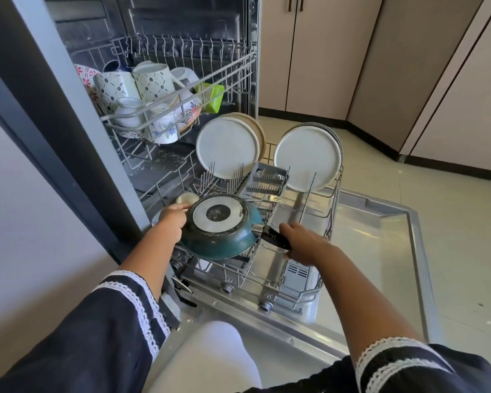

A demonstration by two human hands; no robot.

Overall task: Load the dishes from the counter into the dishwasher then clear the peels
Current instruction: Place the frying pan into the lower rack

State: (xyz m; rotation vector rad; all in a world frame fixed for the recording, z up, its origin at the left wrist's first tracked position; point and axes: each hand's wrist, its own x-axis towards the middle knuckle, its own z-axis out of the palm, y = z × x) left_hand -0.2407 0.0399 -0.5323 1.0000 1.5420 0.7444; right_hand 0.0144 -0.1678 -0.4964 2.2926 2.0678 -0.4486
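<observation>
A teal frying pan point(224, 239) lies upside down over the front of the dishwasher's lower rack point(304, 296), its grey base facing up. My right hand point(301, 245) grips the pan's black handle point(275, 238). My left hand point(172, 219) holds the pan's left rim, thumb stretched along the edge. Behind the pan, two white plates point(228, 146) point(306, 157) stand upright in the rack with more plates behind them. A fork point(270, 199) lies by the grey cutlery basket point(267, 180). A small pale bowl point(187, 198) sits just beyond my left hand.
The upper rack point(182, 89) is pulled out and holds several mugs, cups and a green container point(213, 96). The open dishwasher door point(380, 251) lies flat beneath the lower rack. Beige cabinets point(352, 66) line the far wall above a tiled floor point(451, 222).
</observation>
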